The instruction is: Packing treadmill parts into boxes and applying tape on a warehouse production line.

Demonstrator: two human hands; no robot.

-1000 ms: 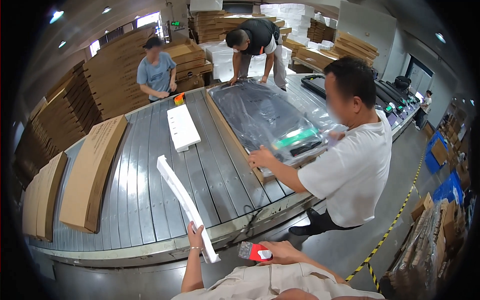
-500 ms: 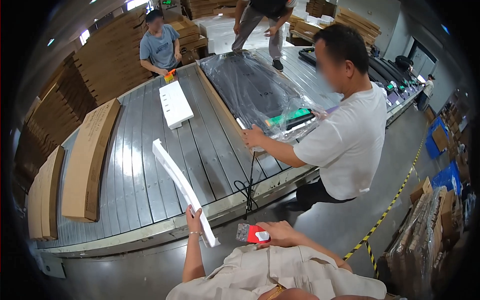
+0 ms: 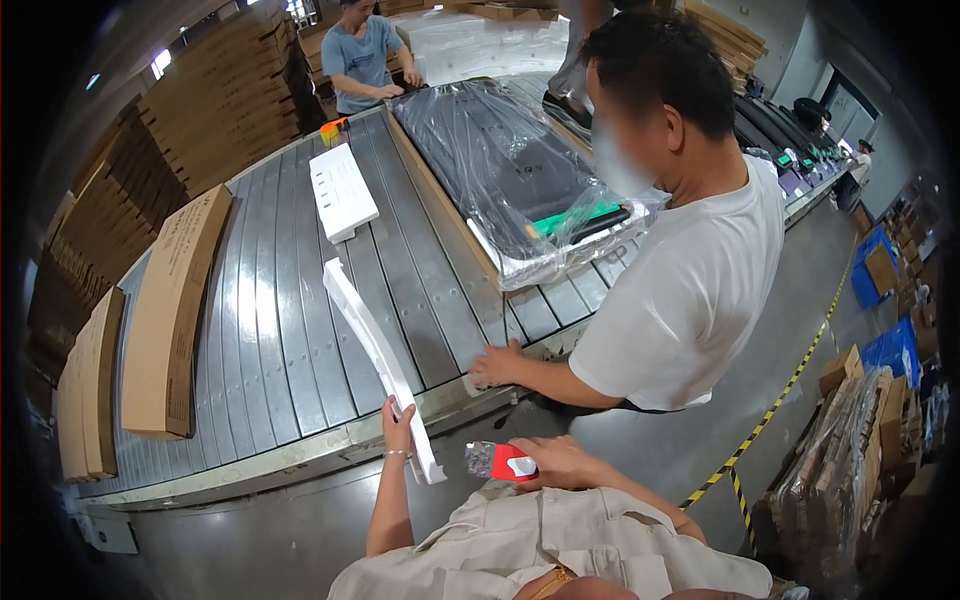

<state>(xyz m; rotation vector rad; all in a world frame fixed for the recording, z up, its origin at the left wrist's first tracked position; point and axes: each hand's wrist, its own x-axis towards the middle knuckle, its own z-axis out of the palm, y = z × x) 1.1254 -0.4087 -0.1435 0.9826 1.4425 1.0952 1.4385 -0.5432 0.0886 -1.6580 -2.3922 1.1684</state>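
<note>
A long white foam strip (image 3: 365, 330) slants up from my left hand (image 3: 398, 428), whose fingers are closed around its lower part. Its far end reaches out over the slatted metal conveyor (image 3: 280, 330). In front of my body, my right hand (image 3: 560, 463) grips a red tape dispenser (image 3: 512, 462) with a clear, shiny front end pointing left. Beyond my hands, an open carton (image 3: 455, 225) holds a flat dark machine (image 3: 500, 160) under clear plastic film. A co-worker in a white shirt (image 3: 690, 270) bends beside it, one hand (image 3: 500, 366) at the conveyor's near edge.
A white foam block (image 3: 343, 190) and an orange tape dispenser (image 3: 333, 129) lie on the conveyor. Long brown cartons (image 3: 175, 320) rest at its left. At the far end stands a person in a blue shirt (image 3: 362, 60). Flattened cardboard (image 3: 840, 470) is piled at right, beyond yellow-black floor tape (image 3: 770, 405).
The white-shirted co-worker's hand has left the carton corner for the conveyor edge. The blue-shirted person has moved right, to the carton's far end. My foam strip has shifted slightly right.
</note>
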